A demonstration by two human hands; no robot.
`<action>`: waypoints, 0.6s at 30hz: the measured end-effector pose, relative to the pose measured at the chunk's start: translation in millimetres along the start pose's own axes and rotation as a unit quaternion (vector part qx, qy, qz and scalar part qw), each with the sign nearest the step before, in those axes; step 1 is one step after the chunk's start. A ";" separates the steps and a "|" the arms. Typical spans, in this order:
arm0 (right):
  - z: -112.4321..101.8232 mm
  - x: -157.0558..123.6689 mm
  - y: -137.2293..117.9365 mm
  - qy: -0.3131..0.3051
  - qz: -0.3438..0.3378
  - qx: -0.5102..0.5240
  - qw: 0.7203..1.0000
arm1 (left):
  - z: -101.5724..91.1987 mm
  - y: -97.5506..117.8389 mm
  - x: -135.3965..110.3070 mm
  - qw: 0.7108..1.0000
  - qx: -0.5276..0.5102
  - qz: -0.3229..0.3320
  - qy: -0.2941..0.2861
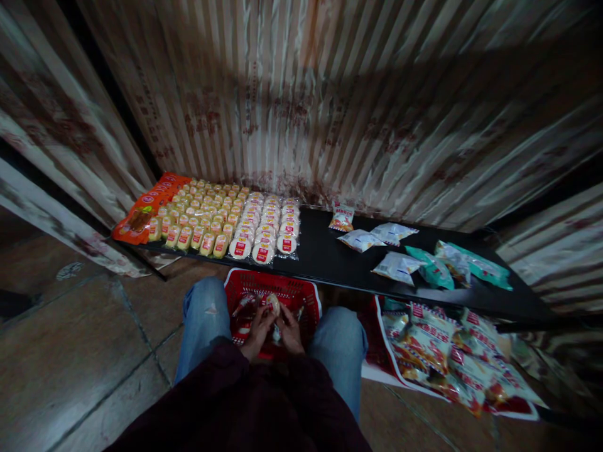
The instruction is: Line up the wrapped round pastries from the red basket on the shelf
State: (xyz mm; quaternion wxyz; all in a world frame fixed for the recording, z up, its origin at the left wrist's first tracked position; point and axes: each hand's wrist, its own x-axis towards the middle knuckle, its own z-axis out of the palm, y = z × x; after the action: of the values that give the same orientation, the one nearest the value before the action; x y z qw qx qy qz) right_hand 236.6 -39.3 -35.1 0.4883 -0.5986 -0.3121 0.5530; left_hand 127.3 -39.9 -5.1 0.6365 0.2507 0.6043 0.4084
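Note:
My left hand [259, 329] and my right hand [289, 329] are close together over a red plastic basket [306, 294] that sits between my knees. Their fingers are closed around a small round wrapped snack [272, 304], held just above the basket. More wrapped packets lie inside the basket, partly hidden by my hands. On the low black table [325, 254] ahead, rows of small yellow wrapped snacks [202, 216] and round white ones with red labels [266, 229] are laid out side by side.
Orange packets [146, 210] lie at the table's left end. White and green bags [424, 260] are scattered on its right half. An open bag of red-and-white packets [452, 361] sits on the floor under the right end. Corrugated metal walls close in behind.

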 end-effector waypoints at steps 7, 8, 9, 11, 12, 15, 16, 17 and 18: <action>4.9 -1.1 9.5 -0.045 -0.085 -0.086 0.992 | -5.1 -13.4 13.4 0.997 -0.068 -0.026 0.023; 5.0 -1.5 10.5 -0.046 -0.090 -0.100 0.990 | -6.1 -15.9 15.8 0.996 -0.074 -0.036 0.036; 5.1 -2.0 11.2 -0.047 -0.091 -0.109 0.989 | -7.4 -18.1 17.9 0.995 -0.076 -0.045 0.049; 4.9 -3.2 11.8 -0.047 -0.088 -0.114 0.988 | -10.2 -20.9 20.4 0.994 -0.074 -0.054 0.065; 4.7 -3.6 11.8 -0.047 -0.087 -0.113 0.989 | -11.6 -21.5 21.0 0.994 -0.073 -0.055 0.064; 3.0 -3.1 12.6 -0.038 -0.084 -0.093 0.991 | -14.9 -20.9 21.6 0.993 -0.077 -0.065 0.062; 2.0 -2.4 13.5 -0.033 -0.080 -0.081 0.993 | -15.7 -20.4 21.7 0.992 -0.081 -0.069 0.062; 0.9 -1.5 14.7 -0.027 -0.073 -0.068 0.995 | -16.4 -19.9 21.9 0.992 -0.087 -0.073 0.059; -0.4 -0.4 16.3 -0.021 -0.065 -0.055 0.996 | -17.1 -19.5 22.1 0.992 -0.090 -0.071 0.056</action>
State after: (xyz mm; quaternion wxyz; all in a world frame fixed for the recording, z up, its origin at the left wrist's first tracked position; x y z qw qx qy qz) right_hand 234.1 -45.1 -50.1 0.4834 -0.5912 -0.3905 0.5142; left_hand 113.5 -35.3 -35.9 0.6492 0.1262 0.6159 0.4281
